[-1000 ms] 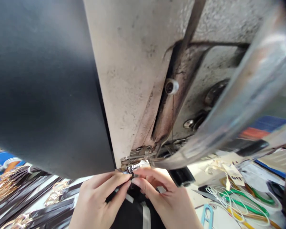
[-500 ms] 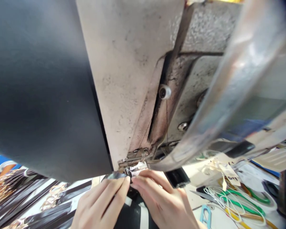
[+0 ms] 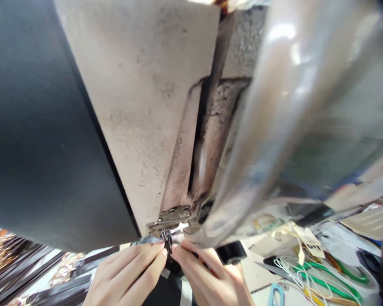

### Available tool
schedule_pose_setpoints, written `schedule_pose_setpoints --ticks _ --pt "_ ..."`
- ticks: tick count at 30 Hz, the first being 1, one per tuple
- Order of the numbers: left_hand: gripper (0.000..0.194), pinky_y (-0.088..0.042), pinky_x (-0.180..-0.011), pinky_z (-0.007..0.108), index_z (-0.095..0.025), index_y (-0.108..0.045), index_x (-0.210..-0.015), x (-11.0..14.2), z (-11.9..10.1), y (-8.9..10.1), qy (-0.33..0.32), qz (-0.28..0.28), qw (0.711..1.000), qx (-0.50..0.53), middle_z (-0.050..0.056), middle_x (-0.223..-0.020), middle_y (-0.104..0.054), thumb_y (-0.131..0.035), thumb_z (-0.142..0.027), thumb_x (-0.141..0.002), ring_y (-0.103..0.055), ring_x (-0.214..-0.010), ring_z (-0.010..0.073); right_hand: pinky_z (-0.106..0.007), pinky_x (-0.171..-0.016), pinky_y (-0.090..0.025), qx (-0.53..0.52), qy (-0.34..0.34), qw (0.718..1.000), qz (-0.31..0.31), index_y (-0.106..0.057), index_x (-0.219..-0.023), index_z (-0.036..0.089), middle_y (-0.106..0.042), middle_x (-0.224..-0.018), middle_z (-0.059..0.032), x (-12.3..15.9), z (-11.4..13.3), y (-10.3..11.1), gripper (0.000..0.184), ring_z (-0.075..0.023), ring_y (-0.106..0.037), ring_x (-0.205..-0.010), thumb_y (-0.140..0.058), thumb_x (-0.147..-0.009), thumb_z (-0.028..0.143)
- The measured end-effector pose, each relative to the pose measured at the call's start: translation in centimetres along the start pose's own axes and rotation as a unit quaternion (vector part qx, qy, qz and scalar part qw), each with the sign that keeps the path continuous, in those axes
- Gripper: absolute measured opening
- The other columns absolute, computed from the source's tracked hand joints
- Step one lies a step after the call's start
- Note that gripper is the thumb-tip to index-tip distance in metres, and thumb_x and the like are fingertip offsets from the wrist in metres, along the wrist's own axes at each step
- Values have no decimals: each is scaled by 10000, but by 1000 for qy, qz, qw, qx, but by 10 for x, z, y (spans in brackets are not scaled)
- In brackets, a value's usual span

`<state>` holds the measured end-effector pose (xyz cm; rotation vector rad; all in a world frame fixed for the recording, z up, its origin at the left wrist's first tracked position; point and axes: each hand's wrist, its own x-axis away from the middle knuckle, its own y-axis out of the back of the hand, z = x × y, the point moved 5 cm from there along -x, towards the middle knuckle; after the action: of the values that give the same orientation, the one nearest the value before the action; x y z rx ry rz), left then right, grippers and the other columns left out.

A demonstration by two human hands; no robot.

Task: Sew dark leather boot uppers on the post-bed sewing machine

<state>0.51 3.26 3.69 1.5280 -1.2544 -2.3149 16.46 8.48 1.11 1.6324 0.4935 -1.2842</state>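
My left hand (image 3: 129,272) and my right hand (image 3: 212,272) are side by side at the bottom, fingers pressed together and fingertips nearly meeting. Between the fingertips is a narrow dark strip (image 3: 168,251), gripped from both sides and mostly covered by my fingers. Right in front of the fingertips is the metal presser foot (image 3: 166,235) of a sewing machine (image 3: 130,93). The pale, stained machine head fills the upper middle. Whether the foot rests on the strip cannot be made out.
A blurred clear plastic guard (image 3: 258,170) hangs close on the right, and a large dark panel (image 3: 44,127) on the left. Dark straps with metal rings (image 3: 67,267) lie at lower left. Green-handled scissors (image 3: 328,276), white cord (image 3: 293,272) and a light-blue tool (image 3: 276,294) lie at right.
The view has shifted, so the machine and both hands sit further left and the guard looks larger. My fingertips stay together at the presser foot, with the right fingers slightly repositioned.
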Motion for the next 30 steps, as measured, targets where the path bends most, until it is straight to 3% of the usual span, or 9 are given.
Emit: schedule_pose_setpoints --ticks 4,6,9,11,12,14,17,21,30 --pt "303 -450 -1040 202 -173 -685 -1183 -6 6 -2 -7 5 1000 8 -21 -1128 -773 -421 -176 -1035 -704 -1060 117 -291 -583 -488 -75 -29 997 2 -688 -867 240 -678 -754 -27 -11 -3 12 295 -165 -631 -628 -460 -910 57" --pt "297 -492 -987 209 -153 -695 -1148 -9 9 -4 3 -8 1000 20 -4 -1086 -783 -420 -186 -1039 -720 -1007 126 -276 -600 -501 -94 -98 990 -34 -674 -879 248 -659 -754 -20 -14 -16 26 232 -161 -623 -646 -506 -913 90" --pt "286 -535 -933 201 -160 -684 -1147 -9 11 -6 -9 0 1000 20 6 -1049 -784 -424 -155 -1030 -725 -985 127 -270 -565 -501 -116 -333 933 -74 -637 -839 237 -612 -693 -10 -5 -53 43 69 -170 -598 -608 -625 -906 245" --pt "284 -542 -938 199 -170 -666 -1170 -7 13 -7 -17 11 1000 12 9 -1053 -781 -421 -146 -1028 -721 -1013 127 -269 -503 -495 -180 -430 884 -14 -647 -802 219 -605 -632 -11 3 -68 41 214 -179 -592 -555 -625 -926 392" --pt "271 -547 -937 198 -165 -661 -1170 -6 14 -7 -24 12 1000 8 13 -1052 -782 -430 -157 -1029 -722 -1019 131 -267 -488 -501 -223 -440 869 29 -664 -807 209 -627 -632 -20 5 -69 38 283 -182 -605 -546 -593 -950 443" --pt "249 -555 -937 204 -152 -652 -1171 -6 14 -7 -32 14 999 2 25 -1063 -783 -451 -171 -1026 -728 -1023 141 -266 -545 -550 -279 -397 871 78 -708 -938 203 -715 -762 -53 3 -64 35 310 -201 -679 -644 -533 -998 452" --pt "236 -578 -893 202 -155 -633 -1177 -10 14 -8 -28 15 1000 1 32 -1047 -784 -453 -152 -1024 -744 -983 144 -276 -754 -584 -265 -255 923 112 -684 -1180 254 -758 -1014 -55 -10 -43 33 247 -205 -724 -880 -503 -1012 252" --pt "242 -587 -649 155 -183 -641 -1021 -14 19 -11 15 -3 999 38 0 -881 -783 -406 -125 -1033 -764 -732 113 -263 -723 -561 -177 -112 969 129 -695 -1129 242 -730 -904 -27 -30 -21 28 413 -179 -689 -795 -407 -909 45" --pt "227 -564 -672 92 -208 -616 -1091 1 30 -24 30 36 996 78 -14 -928 -776 -433 -92 -1024 -767 -796 83 -277 -657 -518 -123 -89 973 174 -614 -834 229 -657 -788 -20 -39 -19 30 351 -187 -631 -709 -353 -835 -5"
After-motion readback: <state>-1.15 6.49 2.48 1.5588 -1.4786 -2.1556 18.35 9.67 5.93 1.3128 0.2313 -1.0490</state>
